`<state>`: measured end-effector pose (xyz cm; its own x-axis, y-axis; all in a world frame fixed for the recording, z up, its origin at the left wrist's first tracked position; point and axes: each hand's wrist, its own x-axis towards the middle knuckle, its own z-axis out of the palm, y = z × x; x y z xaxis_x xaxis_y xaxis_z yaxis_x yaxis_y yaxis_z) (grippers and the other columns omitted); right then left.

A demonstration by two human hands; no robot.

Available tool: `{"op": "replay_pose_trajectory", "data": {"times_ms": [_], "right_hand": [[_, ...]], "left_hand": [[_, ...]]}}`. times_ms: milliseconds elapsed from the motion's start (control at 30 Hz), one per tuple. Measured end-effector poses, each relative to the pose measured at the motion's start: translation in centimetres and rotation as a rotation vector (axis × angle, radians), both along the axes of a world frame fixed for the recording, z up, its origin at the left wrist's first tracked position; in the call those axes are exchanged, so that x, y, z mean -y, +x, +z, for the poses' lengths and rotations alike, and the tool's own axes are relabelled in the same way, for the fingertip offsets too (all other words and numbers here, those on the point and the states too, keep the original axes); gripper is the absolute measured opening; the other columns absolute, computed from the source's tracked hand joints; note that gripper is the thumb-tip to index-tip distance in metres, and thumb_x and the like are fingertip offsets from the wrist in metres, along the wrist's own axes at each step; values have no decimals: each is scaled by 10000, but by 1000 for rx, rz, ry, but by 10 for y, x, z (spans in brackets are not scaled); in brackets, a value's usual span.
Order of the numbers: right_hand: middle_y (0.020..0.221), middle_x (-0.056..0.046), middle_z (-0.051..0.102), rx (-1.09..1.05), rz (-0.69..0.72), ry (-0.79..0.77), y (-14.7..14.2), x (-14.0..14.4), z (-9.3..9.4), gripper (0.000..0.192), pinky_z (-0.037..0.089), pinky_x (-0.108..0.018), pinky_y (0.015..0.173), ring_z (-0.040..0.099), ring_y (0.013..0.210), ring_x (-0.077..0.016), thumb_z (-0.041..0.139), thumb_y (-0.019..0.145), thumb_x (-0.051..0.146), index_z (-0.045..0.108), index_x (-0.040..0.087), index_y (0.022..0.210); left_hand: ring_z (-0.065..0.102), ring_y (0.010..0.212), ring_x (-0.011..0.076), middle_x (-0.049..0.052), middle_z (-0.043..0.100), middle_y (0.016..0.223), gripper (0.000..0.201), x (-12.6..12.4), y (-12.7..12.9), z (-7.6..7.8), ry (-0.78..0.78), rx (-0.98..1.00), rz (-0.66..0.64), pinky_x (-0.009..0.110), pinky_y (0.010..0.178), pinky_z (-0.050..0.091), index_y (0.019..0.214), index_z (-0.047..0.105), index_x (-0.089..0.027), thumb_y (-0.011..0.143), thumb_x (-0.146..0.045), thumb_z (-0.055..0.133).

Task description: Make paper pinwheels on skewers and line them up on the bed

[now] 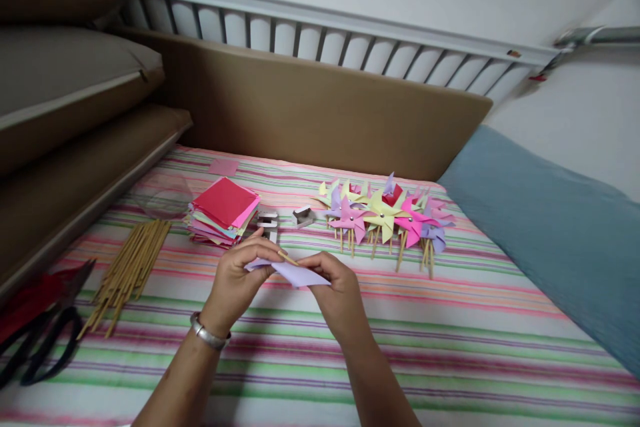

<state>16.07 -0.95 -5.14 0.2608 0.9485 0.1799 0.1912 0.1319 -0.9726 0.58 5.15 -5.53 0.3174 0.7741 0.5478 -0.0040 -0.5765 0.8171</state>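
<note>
Between my hands is a piece of lilac paper (300, 275), partly folded or curled, with a thin wooden stick (288, 258) against its upper side. My left hand (245, 273), a metal bangle (209, 333) at its wrist, grips the paper's left part, fingers on top near the stick. My right hand (337, 287) is closed round the right end of paper and stick, its fingertips partly hidden. Just beyond my left hand lies a stack of coloured paper squares (226, 203), red on top. Several finished paper pinwheels (381, 213) on sticks lie to the far right.
Loose wooden sticks (133, 267) are piled at left, beside dark-handled scissors (53, 327) and something red (30, 297). Small open boxes (303, 215) stand past my hands. A brown board (310, 107) leans on the radiator (280, 33); stacked cushions (75, 80) rise at left.
</note>
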Motion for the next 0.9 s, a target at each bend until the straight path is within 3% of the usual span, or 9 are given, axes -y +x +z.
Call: {"op": "replay_pose_trajectory", "data": {"times_ms": [700,800,900], "right_hand": [[750,1,655,69,26,-2,3,1,5,209,468,-254,657,609,719,-151,538,679,90,688,216,751],[721,2,651,-161,-97,-54,8,-4,-2,128,471,-263,622,598,669,-143,588,705,180,670,203,800],[699,23,627,-598,-144,-57,18,-12,-12,219,504,-285,631,587,612,-121,662,674,243,640,208,888]], "left_hand": [[652,715,172,18,717,736,70,-2,0,-6,-104,-20,15,473,1057,291,685,661,-208,715,-257,700],[652,698,171,24,717,733,78,-3,0,-7,-100,-55,0,487,1060,288,685,664,-204,717,-267,695],[650,673,164,19,713,709,105,-4,0,-6,-120,-51,-30,493,1063,289,689,661,-197,726,-293,684]]}}
